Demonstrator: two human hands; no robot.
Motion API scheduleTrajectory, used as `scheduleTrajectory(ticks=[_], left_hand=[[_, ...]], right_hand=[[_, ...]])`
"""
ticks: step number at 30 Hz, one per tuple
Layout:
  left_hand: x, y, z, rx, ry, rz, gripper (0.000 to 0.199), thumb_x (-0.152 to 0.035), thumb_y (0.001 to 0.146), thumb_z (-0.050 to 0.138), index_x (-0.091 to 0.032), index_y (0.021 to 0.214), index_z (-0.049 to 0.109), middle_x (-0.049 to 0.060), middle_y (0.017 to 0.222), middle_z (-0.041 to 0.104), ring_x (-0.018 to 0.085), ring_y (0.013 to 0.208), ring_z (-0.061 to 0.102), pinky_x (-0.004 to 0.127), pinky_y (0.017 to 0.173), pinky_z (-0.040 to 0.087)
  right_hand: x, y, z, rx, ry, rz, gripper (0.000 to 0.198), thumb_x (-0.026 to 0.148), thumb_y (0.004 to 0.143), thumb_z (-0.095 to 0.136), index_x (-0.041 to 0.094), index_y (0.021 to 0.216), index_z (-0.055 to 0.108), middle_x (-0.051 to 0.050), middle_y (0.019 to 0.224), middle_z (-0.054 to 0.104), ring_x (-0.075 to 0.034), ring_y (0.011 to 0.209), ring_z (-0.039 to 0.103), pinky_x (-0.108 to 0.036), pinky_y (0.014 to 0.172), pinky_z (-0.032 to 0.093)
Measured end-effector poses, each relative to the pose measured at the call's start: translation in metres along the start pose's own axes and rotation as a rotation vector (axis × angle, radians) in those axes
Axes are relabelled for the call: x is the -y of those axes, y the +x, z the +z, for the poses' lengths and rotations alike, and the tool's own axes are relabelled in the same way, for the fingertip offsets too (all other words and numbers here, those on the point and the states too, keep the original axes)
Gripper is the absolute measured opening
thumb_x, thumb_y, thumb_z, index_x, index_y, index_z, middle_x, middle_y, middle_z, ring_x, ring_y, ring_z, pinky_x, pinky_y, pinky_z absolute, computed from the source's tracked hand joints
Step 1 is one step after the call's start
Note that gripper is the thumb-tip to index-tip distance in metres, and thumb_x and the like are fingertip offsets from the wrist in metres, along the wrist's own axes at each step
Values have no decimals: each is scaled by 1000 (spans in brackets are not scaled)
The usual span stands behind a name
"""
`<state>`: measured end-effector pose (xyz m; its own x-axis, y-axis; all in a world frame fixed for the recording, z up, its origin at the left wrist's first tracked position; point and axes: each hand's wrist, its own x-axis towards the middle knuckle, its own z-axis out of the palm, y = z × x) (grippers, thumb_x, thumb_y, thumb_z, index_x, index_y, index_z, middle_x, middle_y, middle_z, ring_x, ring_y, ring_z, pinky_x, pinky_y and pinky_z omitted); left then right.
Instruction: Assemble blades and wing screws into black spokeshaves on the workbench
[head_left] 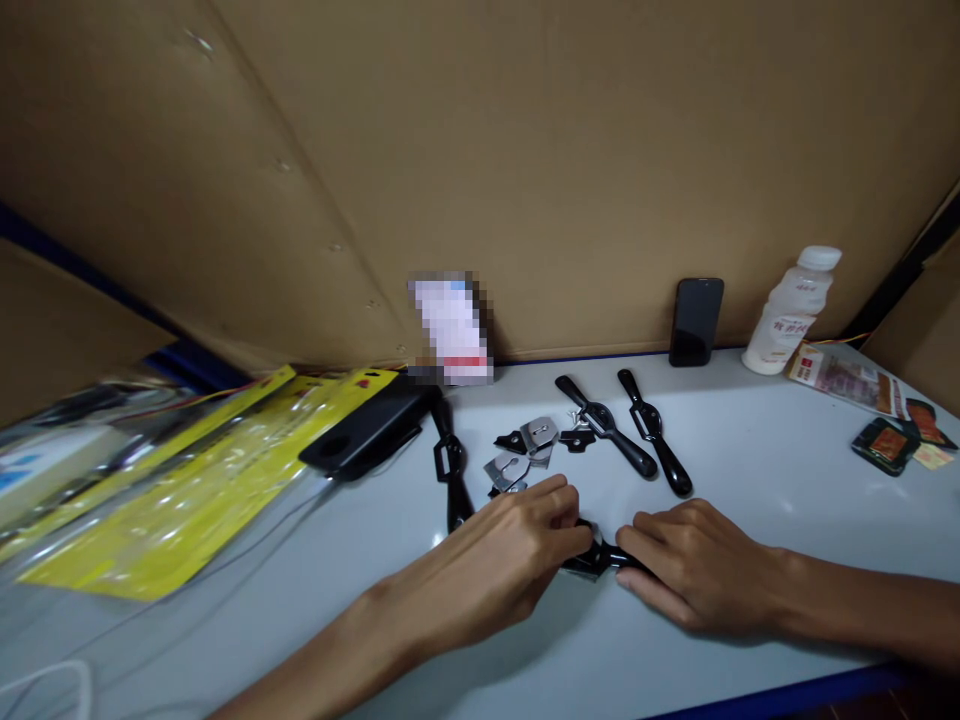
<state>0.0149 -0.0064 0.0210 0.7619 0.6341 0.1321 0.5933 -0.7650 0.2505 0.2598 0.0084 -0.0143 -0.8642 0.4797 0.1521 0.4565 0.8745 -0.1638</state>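
My right hand (694,565) is closed around one handle of a black spokeshave (619,556) low over the table. At the tool's middle, the bent fingers and thumb of my left hand (536,545) are closed on it and cover its other handle. A bit of metal blade (589,572) shows there; whether a screw is between the fingertips is hidden. Just beyond lie slotted blades (538,434), black caps (577,440) and small screws (576,418). Two spokeshave bodies (611,430) (655,435) lie behind my right hand, and another spokeshave body (450,460) lies beyond my left forearm.
Yellow-backed plastic packs (172,530) and a black power bank (371,425) with a cable cover the left side. A blurred-out upright screen (454,330) and a phone (696,322) lean on the cardboard wall (570,180). Right: a bottle (787,315) and snack packets (885,445).
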Motion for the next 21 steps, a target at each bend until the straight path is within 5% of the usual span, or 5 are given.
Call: scheduleTrajectory(ticks=[5,10,14,21], left_hand=[[1,-1,-3,21,-57,7,31,6,82,46,-18,83,66,5,92,61,16,82,58,27,66,47],[2,0,-9,-19,-44,-27,36,-3,87,47,-17,118,59,7,99,64,21,89,60,33,72,50],[3,0,-6,16,18,-119,6,-20,94,56,-17,95,60,5,88,61,21,81,58,33,67,47],[-1,1,-4,63,32,-28,23,-6,91,46,-18,76,58,3,81,57,16,70,53,29,58,37]], right_hand=[[0,0,1,24,39,35,21,34,102,43,17,101,56,-3,83,68,-15,63,55,-33,56,25],[0,0,1,4,61,42,24,34,103,40,18,100,57,-4,82,68,-15,62,54,-33,56,25],[-1,0,2,5,53,31,25,35,103,39,17,99,57,-4,81,67,-15,61,53,-33,56,24],[-1,0,2,1,30,27,26,35,103,40,17,97,57,-4,80,67,-15,60,52,-34,55,23]])
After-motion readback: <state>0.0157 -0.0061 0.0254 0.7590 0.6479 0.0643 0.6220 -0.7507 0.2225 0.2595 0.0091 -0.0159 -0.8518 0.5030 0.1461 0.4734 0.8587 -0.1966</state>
